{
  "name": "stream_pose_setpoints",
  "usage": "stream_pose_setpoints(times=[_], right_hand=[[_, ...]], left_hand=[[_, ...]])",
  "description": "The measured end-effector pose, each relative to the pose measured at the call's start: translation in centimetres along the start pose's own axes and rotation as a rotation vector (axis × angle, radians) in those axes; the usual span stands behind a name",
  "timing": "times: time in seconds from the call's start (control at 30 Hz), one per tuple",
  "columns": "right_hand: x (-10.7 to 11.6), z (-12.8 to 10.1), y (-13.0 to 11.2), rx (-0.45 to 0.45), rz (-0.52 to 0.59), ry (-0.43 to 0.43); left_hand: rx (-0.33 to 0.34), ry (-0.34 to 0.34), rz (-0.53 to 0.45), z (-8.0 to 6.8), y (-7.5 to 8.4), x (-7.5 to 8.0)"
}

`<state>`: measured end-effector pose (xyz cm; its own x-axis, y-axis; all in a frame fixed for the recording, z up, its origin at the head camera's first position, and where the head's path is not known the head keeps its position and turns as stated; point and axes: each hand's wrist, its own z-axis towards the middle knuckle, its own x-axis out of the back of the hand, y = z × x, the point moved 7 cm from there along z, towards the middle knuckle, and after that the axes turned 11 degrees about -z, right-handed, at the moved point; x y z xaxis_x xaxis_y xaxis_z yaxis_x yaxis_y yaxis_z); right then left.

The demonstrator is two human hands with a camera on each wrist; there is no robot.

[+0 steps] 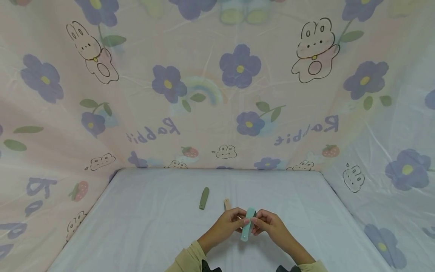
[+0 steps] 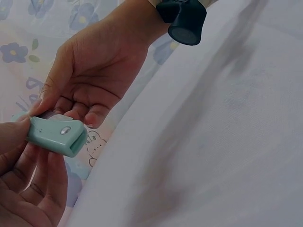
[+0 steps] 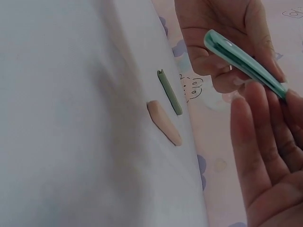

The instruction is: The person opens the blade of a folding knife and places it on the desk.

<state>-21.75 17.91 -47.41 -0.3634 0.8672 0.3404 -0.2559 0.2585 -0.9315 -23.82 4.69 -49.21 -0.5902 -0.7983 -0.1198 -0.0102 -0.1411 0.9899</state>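
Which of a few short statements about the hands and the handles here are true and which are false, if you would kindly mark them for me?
1. The left hand holds the mint-green slotted handle. True.
2. In the head view, the olive-green handle lies left of the tan handle. True.
3. The right hand holds the olive-green handle. False: it is at the mint-green slotted handle; the olive-green handle lies on the white sheet.
4. A silvery rivet shows on the mint-green slotted handle. True.
5. Both hands wear gloves. False: both are bare.
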Motion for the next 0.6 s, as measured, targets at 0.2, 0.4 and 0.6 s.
stream_pose_setpoints(times=[0.2,0.4,0.6], right_hand=[[0.2,0.0,1.0,-0.005,0.002,0.016],[0.3,-0.1,1.3,-0.003,0.002,0.026],[0.3,-0.3,1.4,-0.03,0.001,0.06]], left_hand=[[-0.001,-0.001,-0.019,0.0,-0.1,0.0],[0.007,0.017,-0.031,-0.1,0.0,0.0],[0.009,0.045,-0.054,-0.2,0.2,0.1]])
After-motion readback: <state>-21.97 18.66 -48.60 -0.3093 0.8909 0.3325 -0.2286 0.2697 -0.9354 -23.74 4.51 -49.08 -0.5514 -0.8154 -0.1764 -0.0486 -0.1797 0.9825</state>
